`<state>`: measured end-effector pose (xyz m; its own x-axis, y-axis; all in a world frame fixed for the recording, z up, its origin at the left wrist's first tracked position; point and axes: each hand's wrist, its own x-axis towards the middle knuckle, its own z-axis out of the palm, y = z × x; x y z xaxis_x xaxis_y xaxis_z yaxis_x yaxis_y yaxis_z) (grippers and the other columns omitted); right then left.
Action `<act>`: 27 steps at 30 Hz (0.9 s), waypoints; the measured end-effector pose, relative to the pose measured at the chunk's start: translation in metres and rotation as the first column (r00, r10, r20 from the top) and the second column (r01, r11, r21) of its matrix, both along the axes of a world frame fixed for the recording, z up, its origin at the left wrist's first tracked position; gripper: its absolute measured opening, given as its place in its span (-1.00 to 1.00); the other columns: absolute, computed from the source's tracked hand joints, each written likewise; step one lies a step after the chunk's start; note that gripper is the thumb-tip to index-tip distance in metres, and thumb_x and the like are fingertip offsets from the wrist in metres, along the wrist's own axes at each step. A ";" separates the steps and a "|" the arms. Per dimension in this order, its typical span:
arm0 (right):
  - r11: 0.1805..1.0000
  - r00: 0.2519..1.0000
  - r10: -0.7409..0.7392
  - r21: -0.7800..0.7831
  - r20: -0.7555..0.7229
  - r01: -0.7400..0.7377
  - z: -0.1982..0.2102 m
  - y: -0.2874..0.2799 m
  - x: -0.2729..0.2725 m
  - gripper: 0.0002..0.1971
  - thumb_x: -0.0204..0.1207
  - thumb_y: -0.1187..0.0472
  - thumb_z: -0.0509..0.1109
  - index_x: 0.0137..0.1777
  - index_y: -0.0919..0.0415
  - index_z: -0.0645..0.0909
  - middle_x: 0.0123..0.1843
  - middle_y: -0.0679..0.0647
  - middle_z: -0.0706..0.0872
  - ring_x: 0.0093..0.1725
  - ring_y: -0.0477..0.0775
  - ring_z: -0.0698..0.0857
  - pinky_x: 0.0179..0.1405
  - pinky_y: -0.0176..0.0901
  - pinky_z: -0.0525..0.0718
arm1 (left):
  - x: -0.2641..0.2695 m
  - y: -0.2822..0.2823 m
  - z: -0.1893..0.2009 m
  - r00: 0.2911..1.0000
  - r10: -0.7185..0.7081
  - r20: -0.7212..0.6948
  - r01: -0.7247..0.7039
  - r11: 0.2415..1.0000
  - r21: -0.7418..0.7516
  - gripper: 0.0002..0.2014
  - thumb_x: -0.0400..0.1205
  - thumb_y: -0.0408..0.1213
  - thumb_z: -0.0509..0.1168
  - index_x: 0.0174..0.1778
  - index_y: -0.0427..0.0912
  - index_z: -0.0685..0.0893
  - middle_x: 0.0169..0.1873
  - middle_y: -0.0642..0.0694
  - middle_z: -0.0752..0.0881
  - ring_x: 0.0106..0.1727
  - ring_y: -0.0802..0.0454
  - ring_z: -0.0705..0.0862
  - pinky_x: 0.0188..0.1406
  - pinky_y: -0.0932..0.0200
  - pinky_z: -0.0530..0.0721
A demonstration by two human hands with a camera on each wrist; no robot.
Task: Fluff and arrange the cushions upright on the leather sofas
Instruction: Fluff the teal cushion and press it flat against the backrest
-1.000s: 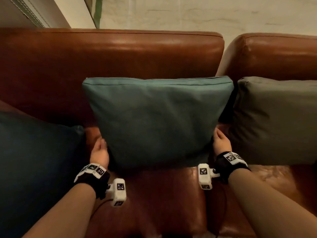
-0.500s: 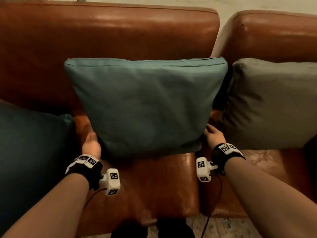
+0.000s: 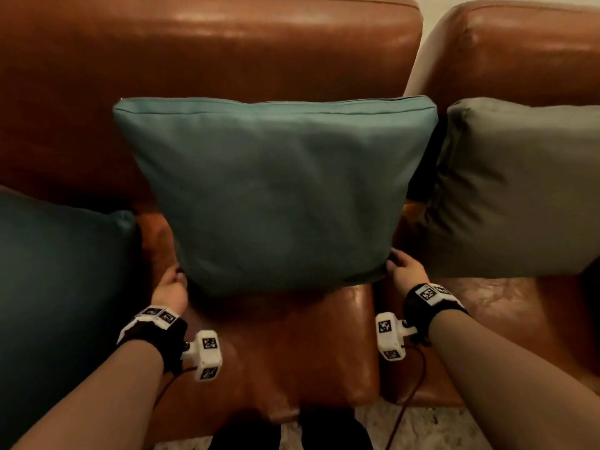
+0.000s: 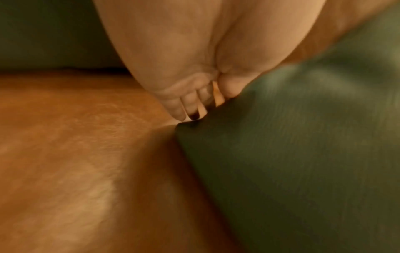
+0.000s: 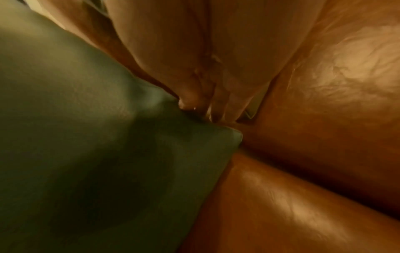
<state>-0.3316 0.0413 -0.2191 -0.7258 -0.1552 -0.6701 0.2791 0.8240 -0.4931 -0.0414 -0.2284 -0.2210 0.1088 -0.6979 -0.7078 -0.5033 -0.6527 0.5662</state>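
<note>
A teal cushion [image 3: 276, 190] stands upright against the backrest of the brown leather sofa [image 3: 97, 92]. My left hand [image 3: 170, 285] lies at its lower left corner, the fingers [image 4: 179, 106] straight along the cushion's edge [image 4: 281, 154] and pointing down at the seat. My right hand [image 3: 404, 271] holds the lower right corner, thumb on the front of the fabric [image 5: 86, 137] and fingers [image 5: 233, 102] behind it. The fingertips of both hands are partly hidden behind the cushion in the head view.
A dark teal cushion [image 3: 58, 287] leans at the left and a grey-green one [image 3: 519, 190] stands at the right on a second leather seat [image 3: 519, 43]. Bare seat leather [image 3: 292, 345] lies in front, then pale floor [image 3: 438, 427].
The head view has tilted down and pulled back, so the seat front and floor now show. The teal cushion stays upright and both hands stay at its lower corners.
</note>
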 end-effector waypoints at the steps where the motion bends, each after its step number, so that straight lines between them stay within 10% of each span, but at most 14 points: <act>1: 1.000 1.000 -0.004 0.005 0.000 0.004 -0.004 0.000 0.003 -0.62 0.66 0.34 0.28 0.47 0.18 0.56 0.39 0.19 0.66 0.38 0.18 0.61 0.21 -0.24 0.46 | 0.002 0.002 -0.006 0.999 -0.039 0.027 0.039 0.999 -0.009 -0.65 0.76 -0.47 0.09 0.46 -0.32 0.54 0.38 -0.37 0.63 0.32 -0.21 0.60 0.14 0.21 0.45; 6: 0.978 0.977 -0.163 0.107 -0.136 0.179 -0.019 -0.006 0.002 -0.72 0.51 0.17 0.51 0.21 0.11 0.74 0.13 0.11 0.79 0.18 0.16 0.73 0.24 -0.04 0.65 | 0.003 -0.006 -0.027 0.954 -0.196 0.229 0.226 0.967 -0.114 -0.91 0.69 -0.42 0.27 0.05 -0.22 0.49 0.24 -0.48 0.67 0.26 -0.30 0.66 0.25 0.08 0.52; 9: 0.970 0.970 -0.150 0.162 -0.192 0.182 -0.019 -0.009 0.000 -0.75 0.45 0.15 0.55 0.13 0.11 0.76 0.12 0.11 0.80 0.17 0.18 0.73 0.22 -0.02 0.67 | -0.003 -0.014 -0.031 0.910 -0.244 0.337 0.284 0.956 -0.077 -0.83 0.70 -0.33 0.27 0.16 -0.28 0.49 0.25 -0.44 0.65 0.29 -0.37 0.62 0.30 -0.04 0.48; 12: 0.965 0.989 0.061 0.262 -0.137 -0.023 0.002 -0.016 -0.006 -0.74 0.55 0.11 0.46 0.19 0.15 0.73 0.17 0.17 0.78 0.21 0.23 0.71 0.13 -0.10 0.62 | -0.011 -0.018 -0.013 0.857 -0.301 0.418 0.340 0.940 -0.020 -0.63 0.66 -0.38 0.23 0.39 -0.27 0.40 0.30 -0.45 0.61 0.33 -0.45 0.59 0.30 -0.16 0.51; 15: 0.927 0.927 0.309 0.286 -0.212 -0.243 0.045 -0.024 -0.014 -0.74 0.66 0.06 0.26 0.00 0.20 0.72 -0.01 0.25 0.79 0.03 0.30 0.72 -0.10 -0.13 0.51 | -0.016 -0.018 0.027 0.918 -0.215 0.334 0.329 0.883 -0.336 -0.60 0.60 -0.46 0.20 0.38 -0.20 0.44 0.33 -0.37 0.58 0.33 -0.40 0.58 0.30 -0.18 0.51; 18: 0.931 0.698 0.326 0.087 -0.638 -0.355 0.103 -0.037 -0.011 -0.72 0.64 0.10 0.29 -0.23 0.22 0.66 -0.31 0.17 0.71 -0.24 0.22 0.66 -0.22 -0.10 0.48 | -0.026 -0.019 0.080 0.905 -0.337 0.258 0.417 0.591 -0.690 -0.68 0.62 -0.40 0.20 0.31 -0.27 0.51 0.22 -0.33 0.57 0.25 -0.25 0.56 0.32 -0.11 0.48; 21: 0.796 0.395 0.296 -0.004 -0.869 -0.606 0.146 -0.083 -0.008 -0.83 0.59 0.16 0.34 0.01 0.21 0.72 -0.01 0.10 0.72 0.04 0.10 0.62 0.11 -0.13 0.56 | -0.065 -0.025 0.131 0.731 -0.534 0.424 0.578 0.156 -0.801 -0.63 0.60 -0.28 0.24 0.34 -0.27 0.53 0.23 -0.28 0.57 0.26 -0.20 0.53 0.31 -0.10 0.48; 27: 0.196 -0.208 0.749 0.511 -0.629 -0.837 0.124 -0.184 0.002 -0.43 0.69 -0.09 0.04 0.68 0.04 0.25 0.71 0.08 0.27 0.69 0.19 0.22 0.62 0.35 0.19 | -0.161 -0.067 0.142 0.204 -0.607 0.768 0.885 -0.222 -0.410 -0.43 0.70 0.02 -0.05 0.69 0.05 0.21 0.64 -0.11 0.36 0.66 -0.19 0.31 0.65 -0.24 0.18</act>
